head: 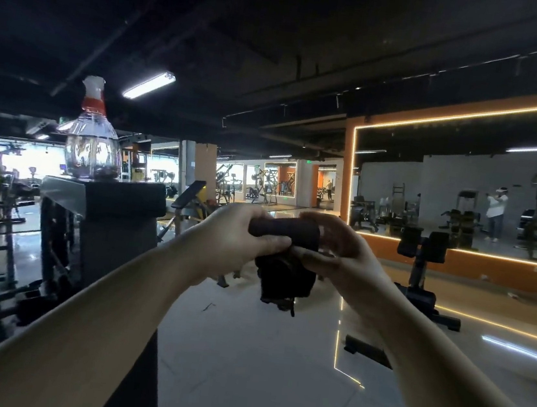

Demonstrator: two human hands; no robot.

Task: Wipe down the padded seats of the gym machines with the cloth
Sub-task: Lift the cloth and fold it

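Observation:
Both my hands hold a dark cloth (287, 273) out in front of me at chest height. My left hand (239, 237) grips its rolled top edge from the left, thumb across the front. My right hand (336, 249) pinches the same fold from the right. The rest of the cloth hangs down loosely below my fingers. A black padded machine (422, 244) with two pads stands ahead on the right by the mirror wall. An inclined bench (190, 198) sits behind my left hand.
A clear spray bottle (93, 144) with a red and white top stands on a dark machine housing (105, 197) at left. Weight racks crowd the left side. A mirror wall (464, 193) with an orange frame runs along the right. Glossy pale floor (258, 354) lies ahead.

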